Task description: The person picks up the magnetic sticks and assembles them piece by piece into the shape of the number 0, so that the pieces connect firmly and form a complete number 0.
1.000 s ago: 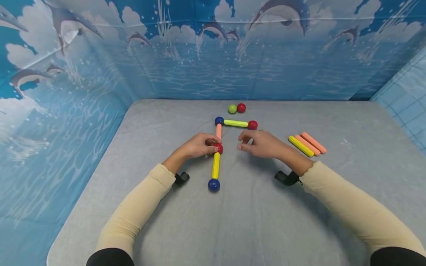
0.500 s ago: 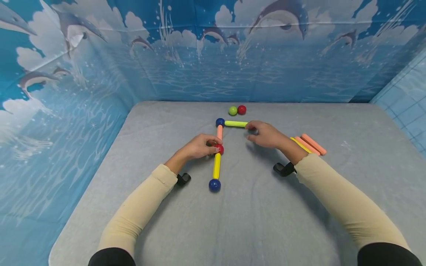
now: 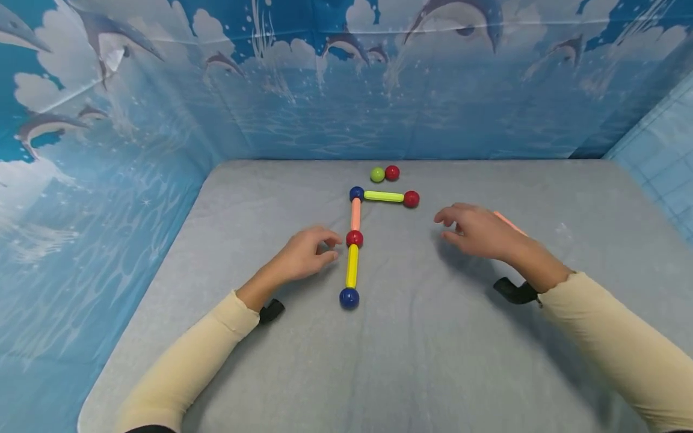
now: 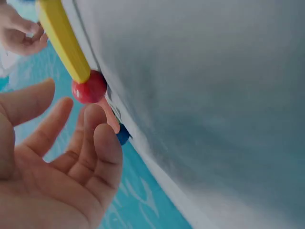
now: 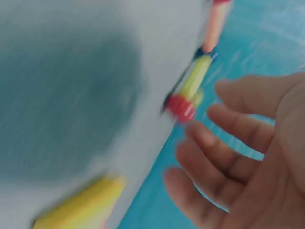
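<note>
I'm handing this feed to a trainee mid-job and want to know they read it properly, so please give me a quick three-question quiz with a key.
1. Multiple choice: What colour is the ball between the salmon-pink rod and the yellow rod? a) blue b) red c) green
2. True or false: The right hand is holding a rod.
3. Count: In the head view, how many balls lie unattached to any rod?

Key:
1. b
2. False; its fingers hold nothing.
3. Two: the lime-green ball and the loose red ball beside it.
</note>
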Demonstrator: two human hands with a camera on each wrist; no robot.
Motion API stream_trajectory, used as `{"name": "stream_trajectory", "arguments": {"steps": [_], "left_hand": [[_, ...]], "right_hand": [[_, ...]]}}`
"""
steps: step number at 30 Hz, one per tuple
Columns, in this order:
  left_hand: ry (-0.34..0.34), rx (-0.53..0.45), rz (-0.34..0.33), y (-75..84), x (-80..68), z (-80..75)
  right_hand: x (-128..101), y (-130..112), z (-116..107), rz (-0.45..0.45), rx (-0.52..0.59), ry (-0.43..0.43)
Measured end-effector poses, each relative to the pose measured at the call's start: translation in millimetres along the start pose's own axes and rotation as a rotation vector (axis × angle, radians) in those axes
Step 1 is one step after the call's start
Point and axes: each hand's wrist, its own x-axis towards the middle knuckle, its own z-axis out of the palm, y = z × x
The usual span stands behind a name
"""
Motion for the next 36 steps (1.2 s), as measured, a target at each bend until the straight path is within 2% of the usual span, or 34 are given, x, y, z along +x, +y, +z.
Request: {"name": "stream_trajectory", "arguments": {"steps": [3,5,8,10,13,16,20,23,30,36], "left_hand": [[-0.009,0.087,0.11,3.8,-18.3,2.1],[-0.011,0.114,0.175,8.1,-27.9,5.1],[-0.028,0.097,0.238,16.0,-38.8,10.2],[-0.052,0.081,0.253,21.9,-44.5,12.8],[-0.114,0.093,0.248,29.6,-50.4,15.2],[-0.144,0.119,0.228,33.9,-52.6,16.5],[-0.172,0.119,0.199,34.1,-52.3,18.5],[-0.204,0.094,0.177,31.4,-52.5,19.9],[-0.216,0.037,0.157,26.5,-52.0,19.2],[-0.236,0.0,0.142,26.4,-50.3,18.9]], "right_hand": [[-13,22,-4,0.019,-0.128,0.098],[-20,37,-5,0.053,-0.17,0.126],[-27,54,-4,0.111,-0.177,0.11],[-30,60,-3,0.148,-0.168,0.081],[-34,63,1,0.174,-0.163,0.056],[-38,60,6,0.164,-0.207,0.079],[-41,56,12,0.16,-0.236,0.113],[-40,52,16,0.17,-0.203,0.114],[-35,39,22,0.178,-0.162,0.096],[-35,39,21,0.212,-0.133,0.074]]}}
